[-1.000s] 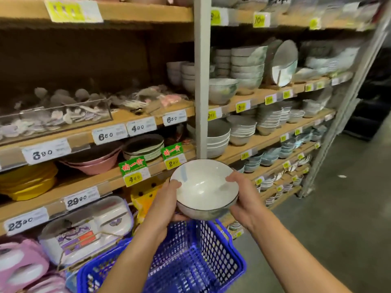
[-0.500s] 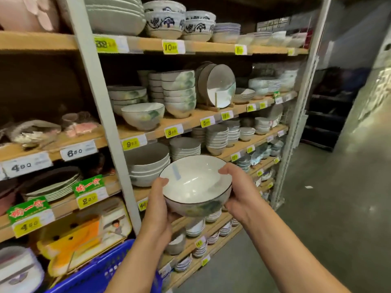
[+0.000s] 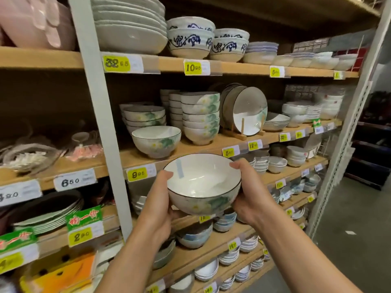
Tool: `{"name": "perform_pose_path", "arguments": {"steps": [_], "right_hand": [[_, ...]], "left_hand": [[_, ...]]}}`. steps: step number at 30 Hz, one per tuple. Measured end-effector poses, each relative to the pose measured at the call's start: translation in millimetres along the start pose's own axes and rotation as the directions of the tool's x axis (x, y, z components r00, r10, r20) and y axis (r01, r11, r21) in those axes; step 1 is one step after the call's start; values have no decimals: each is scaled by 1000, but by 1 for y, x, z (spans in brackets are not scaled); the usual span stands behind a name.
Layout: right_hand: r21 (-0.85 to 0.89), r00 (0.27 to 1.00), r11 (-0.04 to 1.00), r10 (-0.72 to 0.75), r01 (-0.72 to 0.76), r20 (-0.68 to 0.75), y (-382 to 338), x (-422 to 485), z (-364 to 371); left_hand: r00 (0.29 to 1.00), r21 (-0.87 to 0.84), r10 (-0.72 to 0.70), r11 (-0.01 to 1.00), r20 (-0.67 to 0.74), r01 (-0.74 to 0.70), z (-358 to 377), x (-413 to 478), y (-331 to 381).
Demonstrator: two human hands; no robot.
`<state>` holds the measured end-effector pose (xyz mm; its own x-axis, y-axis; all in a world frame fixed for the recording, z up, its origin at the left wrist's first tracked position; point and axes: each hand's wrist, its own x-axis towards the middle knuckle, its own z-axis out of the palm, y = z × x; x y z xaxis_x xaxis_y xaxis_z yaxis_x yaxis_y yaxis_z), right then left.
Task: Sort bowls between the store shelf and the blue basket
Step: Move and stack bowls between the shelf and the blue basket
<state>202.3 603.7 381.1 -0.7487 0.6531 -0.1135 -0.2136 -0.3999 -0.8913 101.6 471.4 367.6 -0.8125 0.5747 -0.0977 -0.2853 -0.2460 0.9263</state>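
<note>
Left hand and right hand each clasp opposite sides of the glazed floral bowl, a sensible hold, since it looks rigid, slick and breakable.

The held bowl sits between left hand and right hand, before the shelf; behind, on it, a lone bowl (stack to its right).

— What's in my hands?
— I see a bowl, upright, white inside, held between both. My left hand cups its left side, thumb at the rim; my right hand grips the right side the same way.
— Behind it?
— The shelf, a lone bowl just beside a stack.
</note>
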Motion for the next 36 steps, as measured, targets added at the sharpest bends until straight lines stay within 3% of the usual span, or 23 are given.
{"name": "perform_pose_path", "arguments": {"steps": [6, 12, 22, 25, 30, 36], "right_hand": [[81, 977, 983, -176, 167, 118, -9, 59, 42], [189, 947, 961, -239, 200, 215, -27, 108, 78], [209, 931, 960, -239, 185, 276, -54, 194, 130], [111, 942, 961, -270, 252, 201, -51, 219, 139], [-249, 947, 915, -296, 318, 125, -36, 246, 139], [-322, 944, 888, -297, 329, 145, -17, 259, 134]], "left_hand": [[994, 65, 105, 992, 7, -105, -10, 40, 37], [936, 157, 347, 929, -62, -334, -7, 72, 67], [729, 316, 569, 821, -380, -476, 8, 156, 106], [726, 384, 549, 828, -413, -408, 1, 175, 103], [760, 370, 499, 857, -417, -359, -11, 192, 89], [745, 340, 479, 873, -464, -350, -19, 203, 70]]}}
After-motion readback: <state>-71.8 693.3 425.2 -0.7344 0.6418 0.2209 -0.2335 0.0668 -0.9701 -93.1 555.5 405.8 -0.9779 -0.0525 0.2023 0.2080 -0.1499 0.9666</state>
